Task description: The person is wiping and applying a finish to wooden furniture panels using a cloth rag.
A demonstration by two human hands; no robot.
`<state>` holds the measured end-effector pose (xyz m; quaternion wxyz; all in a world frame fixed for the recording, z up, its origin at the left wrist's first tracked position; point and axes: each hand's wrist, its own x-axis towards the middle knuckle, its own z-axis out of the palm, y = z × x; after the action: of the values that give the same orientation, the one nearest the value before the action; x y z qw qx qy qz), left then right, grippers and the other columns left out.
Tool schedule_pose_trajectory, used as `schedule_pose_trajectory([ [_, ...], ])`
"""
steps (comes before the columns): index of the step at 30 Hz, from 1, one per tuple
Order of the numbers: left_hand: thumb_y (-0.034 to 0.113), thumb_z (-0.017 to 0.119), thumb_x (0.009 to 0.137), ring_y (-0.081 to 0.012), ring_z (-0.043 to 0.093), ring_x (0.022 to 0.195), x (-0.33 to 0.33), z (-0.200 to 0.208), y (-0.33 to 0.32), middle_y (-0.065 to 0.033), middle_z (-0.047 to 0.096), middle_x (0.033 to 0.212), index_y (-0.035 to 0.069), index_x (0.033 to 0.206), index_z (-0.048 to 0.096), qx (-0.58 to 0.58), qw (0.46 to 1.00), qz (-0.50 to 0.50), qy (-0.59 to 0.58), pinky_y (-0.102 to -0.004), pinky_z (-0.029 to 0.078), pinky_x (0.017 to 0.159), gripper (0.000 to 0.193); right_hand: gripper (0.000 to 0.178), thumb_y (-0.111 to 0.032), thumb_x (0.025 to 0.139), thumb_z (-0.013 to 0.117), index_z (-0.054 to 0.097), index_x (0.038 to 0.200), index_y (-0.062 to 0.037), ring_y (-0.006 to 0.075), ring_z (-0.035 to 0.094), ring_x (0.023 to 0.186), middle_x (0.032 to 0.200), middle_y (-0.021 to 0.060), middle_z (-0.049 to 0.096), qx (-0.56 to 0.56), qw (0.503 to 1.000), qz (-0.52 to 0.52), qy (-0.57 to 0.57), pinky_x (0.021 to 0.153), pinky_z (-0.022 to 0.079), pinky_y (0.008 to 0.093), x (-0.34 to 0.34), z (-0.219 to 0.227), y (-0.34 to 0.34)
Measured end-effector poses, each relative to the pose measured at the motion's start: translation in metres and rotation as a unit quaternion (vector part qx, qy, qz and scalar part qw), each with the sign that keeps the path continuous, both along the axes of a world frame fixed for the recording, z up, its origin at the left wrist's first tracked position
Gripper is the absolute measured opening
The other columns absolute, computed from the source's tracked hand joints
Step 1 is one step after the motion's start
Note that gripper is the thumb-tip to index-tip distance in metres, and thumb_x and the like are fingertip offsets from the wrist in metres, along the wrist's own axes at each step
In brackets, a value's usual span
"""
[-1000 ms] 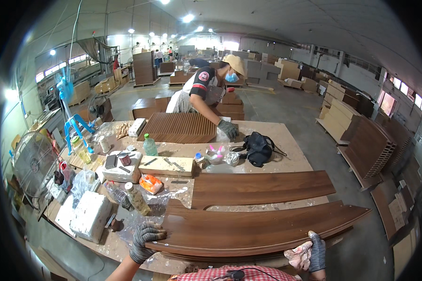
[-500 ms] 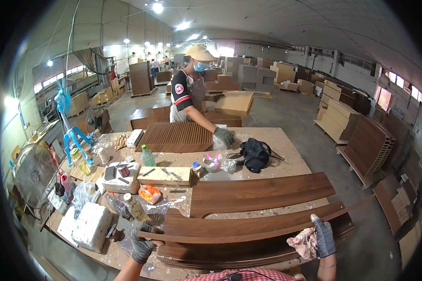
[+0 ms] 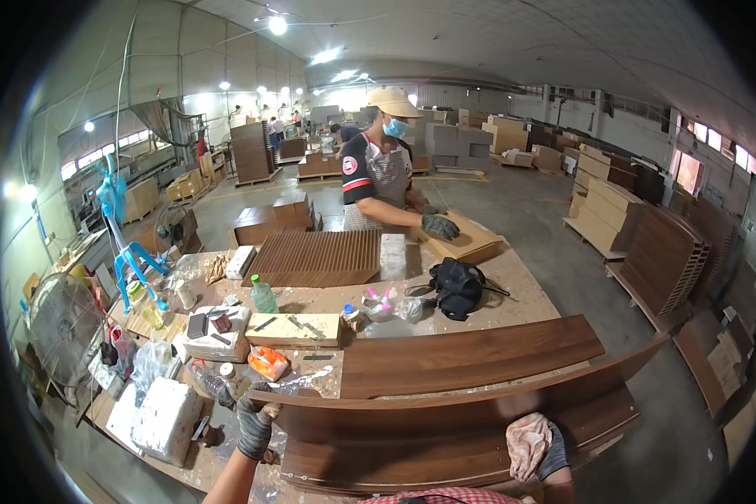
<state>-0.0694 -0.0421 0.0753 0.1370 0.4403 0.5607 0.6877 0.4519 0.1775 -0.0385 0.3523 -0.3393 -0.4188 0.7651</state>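
Observation:
A long dark-brown wooden board (image 3: 428, 415) stands tilted up on its edge in front of me. My left hand (image 3: 254, 428), in a grey glove, is closed round the board's left end. My right hand (image 3: 554, 455), also gloved, holds a crumpled pinkish rag (image 3: 528, 445) low against the board's near face. More brown boards (image 3: 378, 464) lie stacked beneath it, nearest to me. Just beyond lies another brown board (image 3: 470, 357) flat on the table, a curved notch along its near edge.
Across the table (image 3: 521, 294) a masked co-worker (image 3: 382, 181) in gloves handles a cardboard piece (image 3: 466, 244). A black bag (image 3: 458, 288), a green-capped bottle (image 3: 264, 296), an orange packet (image 3: 267, 363) and white foam blocks (image 3: 166, 416) lie about. A blue stand (image 3: 134, 260) rises at left.
The held board has tilted up on its edge. My right hand has left its right end and moved in and down with the rag. The co-worker has shifted right onto the cardboard.

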Motion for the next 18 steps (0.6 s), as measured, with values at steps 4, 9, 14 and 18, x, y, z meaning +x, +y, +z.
schedule_pose_trajectory([
  [4, 0.049, 0.06, 0.088, -0.0098, 0.051, 0.078, 0.0, -0.008, -0.003, 0.0023, 0.054, 0.084, 0.009, 0.093, 0.058, 0.008, 0.999, 0.046, -0.027, -0.0274, 0.041, 0.068, 0.04, 0.031, -0.03, 0.097, 0.036, 0.06, 0.087, -0.0127, 0.0212, 0.062, 0.081, 0.086, 0.004, 0.064, -0.055, 0.971, -0.159, 0.171, 0.075, 0.052, 0.0358, -0.011, -0.033, 0.017],
  [9, 0.055, 0.061, 0.085, -0.0109, 0.049, 0.078, 0.019, -0.003, 0.018, 0.0002, 0.055, 0.083, 0.007, 0.09, 0.059, 0.059, 0.991, 0.102, -0.058, -0.0273, 0.039, 0.067, 0.048, 0.033, -0.035, 0.095, 0.038, 0.057, 0.08, -0.0131, 0.0266, 0.059, 0.069, 0.076, 0.0093, 0.06, 0.182, 0.973, -0.114, -0.09, 0.065, 0.05, 0.0443, 0.008, -0.086, 0.045],
  [14, 0.045, 0.059, 0.091, -0.014, 0.052, 0.091, 0.018, -0.008, 0.022, -0.0026, 0.058, 0.096, 0.006, 0.1, 0.058, 0.095, 0.985, 0.145, -0.016, -0.0314, 0.042, 0.085, 0.04, 0.044, -0.049, 0.086, 0.041, 0.055, 0.072, -0.01, 0.0328, 0.053, 0.057, 0.066, 0.0128, 0.054, -0.075, 0.983, 0.093, 0.139, 0.053, 0.046, 0.0479, 0.007, -0.071, 0.049],
  [18, 0.029, 0.062, 0.094, -0.0128, 0.051, 0.089, 0.007, -0.031, 0.037, -0.0016, 0.058, 0.095, 0.004, 0.099, 0.061, 0.102, 0.922, 0.363, 0.091, -0.0329, 0.042, 0.083, 0.025, 0.044, -0.048, 0.082, 0.046, 0.055, 0.07, -0.0065, 0.0325, 0.053, 0.059, 0.069, 0.0136, 0.056, -0.206, 0.917, 0.228, 0.254, 0.054, 0.046, 0.045, -0.024, -0.03, 0.031],
])
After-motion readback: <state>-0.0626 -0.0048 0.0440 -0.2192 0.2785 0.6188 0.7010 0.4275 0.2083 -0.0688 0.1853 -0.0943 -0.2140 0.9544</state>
